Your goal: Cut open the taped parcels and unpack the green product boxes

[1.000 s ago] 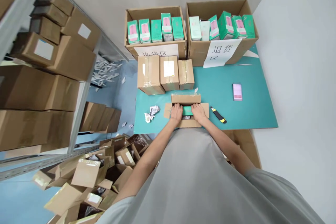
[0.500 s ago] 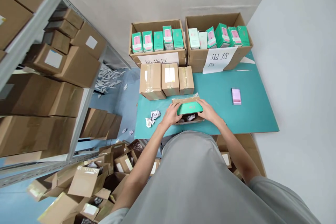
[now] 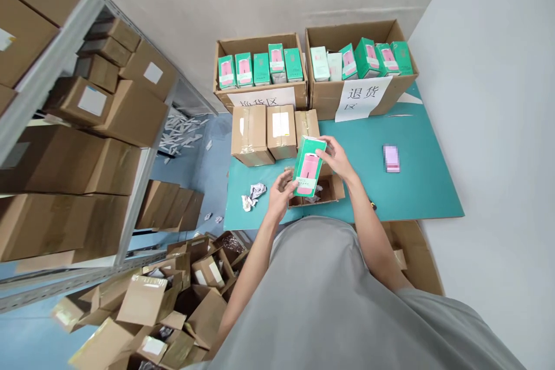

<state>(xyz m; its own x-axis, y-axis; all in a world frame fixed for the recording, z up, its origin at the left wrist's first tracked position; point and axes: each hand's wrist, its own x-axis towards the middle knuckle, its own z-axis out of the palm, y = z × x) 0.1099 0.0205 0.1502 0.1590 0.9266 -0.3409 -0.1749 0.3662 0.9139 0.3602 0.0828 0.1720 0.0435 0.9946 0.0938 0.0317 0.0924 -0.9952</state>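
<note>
A green product box (image 3: pixel 309 167) with a pink picture on its front is held up between my two hands, tilted. My left hand (image 3: pixel 281 193) grips its lower left edge, thumb on the front. At the upper right corner, my right hand (image 3: pixel 336 156) pinches it with the thumb on the front face. Just below and behind it stands an open cardboard box (image 3: pixel 333 188) with crumpled paper (image 3: pixel 315 195) inside, partly hidden by the green box and my left hand.
Three closed cartons (image 3: pixel 250 136) stand behind. Two large boxes (image 3: pixel 325 95) of green packages line the back of the teal table (image 3: pixel 416 185). Crumpled paper (image 3: pixel 254 195) lies left, a blurred pink item (image 3: pixel 391 159) right. A loaded shelf (image 3: pixel 139 185) and discarded cartons (image 3: pixel 143 300) are at left.
The green box has come up out of the open carton and turned upright, showing its pink front. My right hand has moved up to its top corner.
</note>
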